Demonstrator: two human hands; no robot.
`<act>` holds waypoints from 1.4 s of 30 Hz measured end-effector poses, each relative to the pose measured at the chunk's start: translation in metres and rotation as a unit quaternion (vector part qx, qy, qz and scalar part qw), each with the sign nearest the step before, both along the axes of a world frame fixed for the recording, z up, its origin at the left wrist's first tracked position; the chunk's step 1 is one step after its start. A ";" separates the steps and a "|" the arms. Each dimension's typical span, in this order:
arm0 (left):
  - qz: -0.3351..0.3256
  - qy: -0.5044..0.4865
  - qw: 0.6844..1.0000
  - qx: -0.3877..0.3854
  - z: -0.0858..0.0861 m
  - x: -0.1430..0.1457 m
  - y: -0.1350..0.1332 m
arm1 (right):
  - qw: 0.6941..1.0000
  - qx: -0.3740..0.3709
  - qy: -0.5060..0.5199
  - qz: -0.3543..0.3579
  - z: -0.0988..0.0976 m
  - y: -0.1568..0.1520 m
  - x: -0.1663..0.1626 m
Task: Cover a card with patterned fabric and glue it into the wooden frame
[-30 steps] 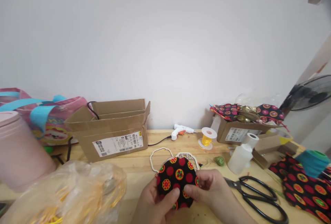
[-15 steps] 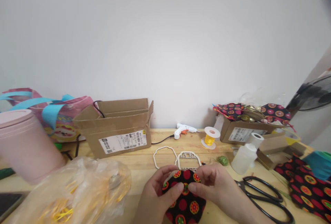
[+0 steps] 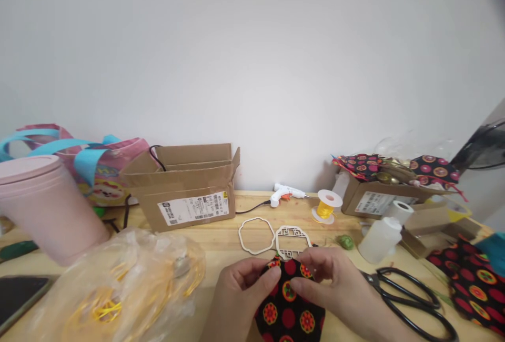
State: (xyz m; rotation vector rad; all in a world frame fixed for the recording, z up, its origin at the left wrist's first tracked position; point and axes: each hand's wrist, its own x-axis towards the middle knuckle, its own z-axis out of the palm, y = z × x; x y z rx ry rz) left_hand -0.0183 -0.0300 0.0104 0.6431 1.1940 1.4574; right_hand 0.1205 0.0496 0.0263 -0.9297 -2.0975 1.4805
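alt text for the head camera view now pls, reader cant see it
A person's left hand and right hand hold black floral-print fabric at a wooden table. Beyond lie a plain frame, a latticed frame and a white glue gun; black-handled scissors lie to the right.

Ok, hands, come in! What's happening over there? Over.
Left hand, right hand: both gripping patterned cloth. Two pale frames just beyond. Scissors close on the right, might get bumped.

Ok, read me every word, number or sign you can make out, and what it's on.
Nothing reads clearly.
Left cardboard box, white label: print and barcodes too small and blurred.
Right cardboard box, pale label: too blurred.
Pink bag: lettering too blurred to read.
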 end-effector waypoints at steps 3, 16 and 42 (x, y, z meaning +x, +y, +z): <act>0.005 0.009 1.000 0.003 -0.001 0.001 0.001 | 1.000 0.007 -0.006 -0.024 0.001 -0.002 -0.007; -0.007 0.028 1.000 0.001 -0.005 0.002 0.002 | 0.998 -0.045 0.019 -0.033 -0.005 0.002 -0.012; -0.026 0.039 0.999 -0.015 -0.014 0.001 0.004 | 0.998 -0.050 -0.004 -0.023 -0.014 0.003 -0.002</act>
